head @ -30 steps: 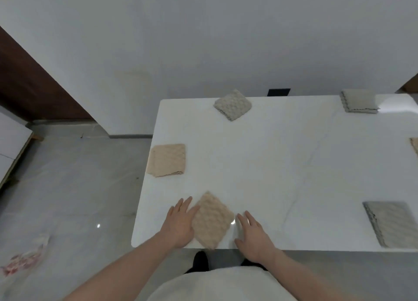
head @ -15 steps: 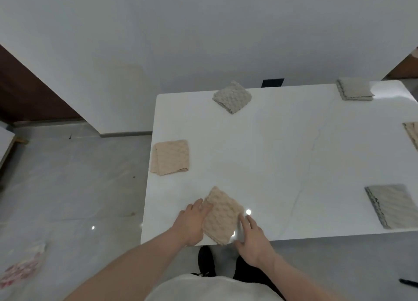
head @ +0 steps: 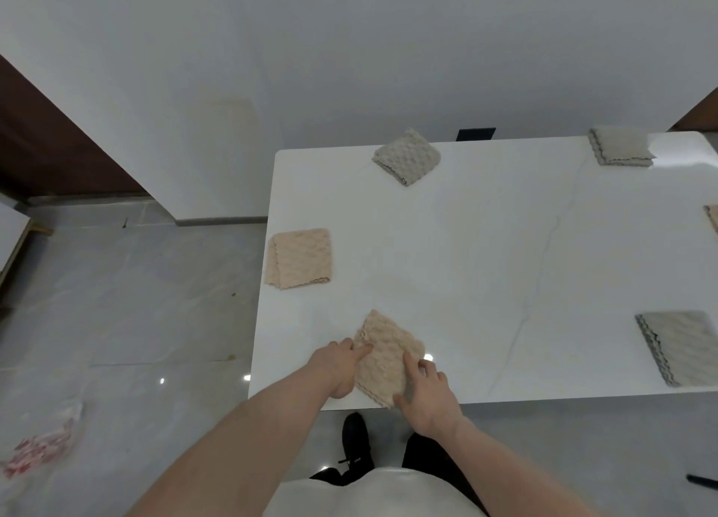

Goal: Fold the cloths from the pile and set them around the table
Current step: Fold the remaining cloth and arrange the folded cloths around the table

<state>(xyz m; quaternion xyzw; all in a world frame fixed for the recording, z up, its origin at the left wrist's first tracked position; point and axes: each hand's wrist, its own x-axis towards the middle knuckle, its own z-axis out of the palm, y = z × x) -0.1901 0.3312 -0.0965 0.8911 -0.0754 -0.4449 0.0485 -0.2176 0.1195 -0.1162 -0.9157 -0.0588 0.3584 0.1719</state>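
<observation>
A folded beige cloth (head: pixel 388 355) lies cornerwise on the white table (head: pixel 485 264), close to the near edge by the left corner. My left hand (head: pixel 340 367) holds its left edge, with the index finger laid on top. My right hand (head: pixel 427 396) grips its right side, fingers on top and thumb at the lowest corner. Other folded cloths lie around the table: a beige one (head: pixel 299 258) at the left edge, a grey one (head: pixel 407 156) at the far edge, a grey one (head: pixel 620 146) at the far right, and a grey one (head: pixel 680 345) at the near right.
A sliver of another beige cloth (head: pixel 713 221) shows at the right border. A white wall stands behind the table. On the grey floor to the left lies a red-and-white bundle (head: pixel 39 446). My shoes (head: pixel 355 439) stand just under the near table edge.
Both hands lay flat beside the beige cloth a second ago. They have closed in onto its two sides, and the cloth has turned slightly on the table.
</observation>
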